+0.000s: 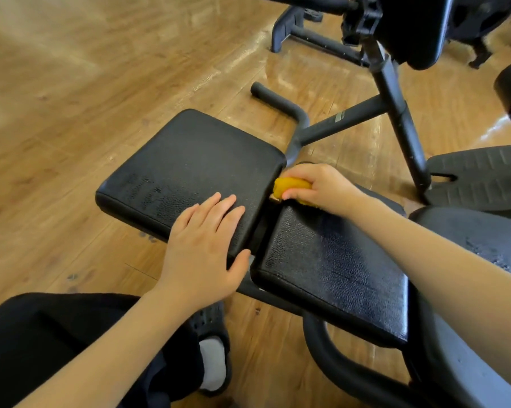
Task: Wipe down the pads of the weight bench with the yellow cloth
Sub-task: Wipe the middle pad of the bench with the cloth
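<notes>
Wood floor carries the whole rig; black weight bench frame runs up to the right w/ a curved handle bar sticking out beside the pads. Two pads sit end to end w/ a narrow gap between: the far pad lies roughly level, the near pad runs back toward the person, prob. so the angle can be adjusted separately. Both show a pebbled, slightly sheeny surface, maybe damp, can't say for sure. A third pad shows at the right edge. Person's black trouser leg and a perforated black shoe over a grey sock sit bottom left. Left hand lies flat on the far pad's near corner, fingers straight, thumb hooked over the edge at the gap — looks like bracing. Right hand has its grip curled tight round the bunched yellow cloth, pressed at the gap's far end, likely bunched small to work the seam.
</notes>
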Demonstrator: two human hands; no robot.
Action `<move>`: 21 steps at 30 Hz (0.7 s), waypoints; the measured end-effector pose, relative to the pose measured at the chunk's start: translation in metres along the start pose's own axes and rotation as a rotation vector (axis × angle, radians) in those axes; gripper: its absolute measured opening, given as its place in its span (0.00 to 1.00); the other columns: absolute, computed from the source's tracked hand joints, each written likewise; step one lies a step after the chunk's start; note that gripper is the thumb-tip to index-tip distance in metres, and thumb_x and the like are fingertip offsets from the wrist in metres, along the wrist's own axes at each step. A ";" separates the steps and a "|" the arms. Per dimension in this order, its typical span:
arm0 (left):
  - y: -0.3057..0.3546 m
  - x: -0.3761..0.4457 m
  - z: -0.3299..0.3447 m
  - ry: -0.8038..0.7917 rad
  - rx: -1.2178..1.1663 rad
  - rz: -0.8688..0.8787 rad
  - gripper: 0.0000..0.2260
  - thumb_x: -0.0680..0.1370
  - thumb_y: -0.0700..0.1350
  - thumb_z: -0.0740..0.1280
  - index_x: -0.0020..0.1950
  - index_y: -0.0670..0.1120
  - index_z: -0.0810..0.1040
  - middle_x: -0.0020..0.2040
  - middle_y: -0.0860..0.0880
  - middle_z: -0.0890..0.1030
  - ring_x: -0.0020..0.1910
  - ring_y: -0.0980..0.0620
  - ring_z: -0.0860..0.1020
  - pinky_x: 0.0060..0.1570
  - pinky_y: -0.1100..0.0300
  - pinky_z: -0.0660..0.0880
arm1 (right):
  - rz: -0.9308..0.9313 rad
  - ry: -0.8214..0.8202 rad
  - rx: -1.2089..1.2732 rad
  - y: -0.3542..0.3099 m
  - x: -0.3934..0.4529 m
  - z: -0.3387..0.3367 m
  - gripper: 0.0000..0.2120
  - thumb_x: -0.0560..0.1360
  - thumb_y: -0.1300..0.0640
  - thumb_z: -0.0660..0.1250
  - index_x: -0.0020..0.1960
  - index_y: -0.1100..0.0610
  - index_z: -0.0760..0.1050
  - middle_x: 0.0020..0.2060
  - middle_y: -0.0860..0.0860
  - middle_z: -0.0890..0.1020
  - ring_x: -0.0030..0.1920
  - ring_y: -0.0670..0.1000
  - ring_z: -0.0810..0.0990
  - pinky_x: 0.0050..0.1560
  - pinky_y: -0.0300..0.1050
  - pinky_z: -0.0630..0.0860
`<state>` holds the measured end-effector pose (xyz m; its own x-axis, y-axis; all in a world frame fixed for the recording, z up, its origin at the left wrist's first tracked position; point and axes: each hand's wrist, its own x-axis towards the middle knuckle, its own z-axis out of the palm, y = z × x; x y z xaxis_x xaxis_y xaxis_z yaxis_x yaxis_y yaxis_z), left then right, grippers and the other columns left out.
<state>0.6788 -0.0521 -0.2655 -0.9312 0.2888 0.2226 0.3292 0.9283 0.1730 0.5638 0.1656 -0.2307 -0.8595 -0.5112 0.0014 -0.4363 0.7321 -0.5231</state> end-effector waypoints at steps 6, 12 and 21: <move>-0.001 -0.001 0.001 -0.020 0.011 0.004 0.28 0.71 0.58 0.56 0.66 0.46 0.71 0.68 0.48 0.71 0.69 0.48 0.66 0.66 0.52 0.58 | 0.302 0.247 0.130 0.038 0.018 -0.012 0.15 0.71 0.52 0.70 0.57 0.52 0.78 0.49 0.50 0.81 0.52 0.50 0.78 0.54 0.41 0.70; -0.005 0.000 0.000 -0.026 0.018 0.016 0.28 0.72 0.59 0.55 0.66 0.45 0.71 0.68 0.48 0.71 0.69 0.48 0.66 0.66 0.53 0.57 | 0.519 0.201 0.058 0.061 -0.035 -0.034 0.13 0.71 0.50 0.69 0.53 0.55 0.78 0.44 0.52 0.80 0.46 0.52 0.77 0.50 0.45 0.71; 0.002 0.004 0.001 0.004 0.002 -0.017 0.28 0.70 0.57 0.56 0.65 0.45 0.72 0.67 0.47 0.72 0.68 0.46 0.67 0.65 0.51 0.59 | 0.610 0.197 -0.079 0.064 -0.066 -0.048 0.15 0.75 0.49 0.64 0.56 0.59 0.76 0.48 0.57 0.81 0.48 0.57 0.77 0.48 0.45 0.69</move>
<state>0.6760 -0.0486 -0.2655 -0.9359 0.2721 0.2238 0.3132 0.9335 0.1747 0.5801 0.2675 -0.2235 -0.9887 0.0941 -0.1164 0.1345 0.8999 -0.4147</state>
